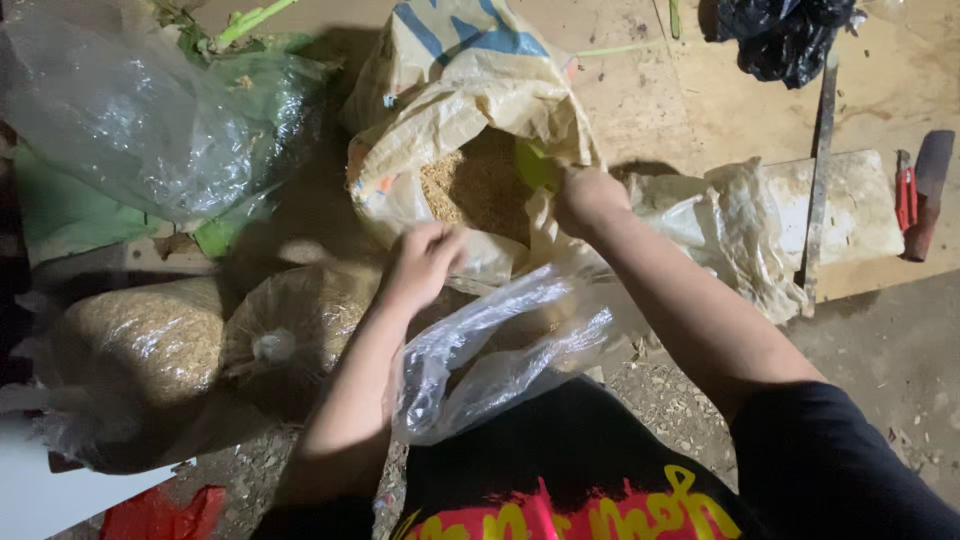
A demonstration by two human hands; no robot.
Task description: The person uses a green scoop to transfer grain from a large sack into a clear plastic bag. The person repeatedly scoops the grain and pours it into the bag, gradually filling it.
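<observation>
Plastic of a clear bag lies crumpled near the body, its rim pinched by the left hand, while beyond it the right hand grips a green scoop inside the open woven sack of grain.

You are working on the floor of a rough packing or storage spot, the kind found in a farm shed or a small grain seller's back room. The ground is bare concrete strewn with husks and grit, with worn plywood boards laid over it. A big woven sack stands open, full of tan grain. Beside it lie 2 tied clear bags of the same grain, loose plastic bags, a black bag, and a cleaver with a red handle.
</observation>
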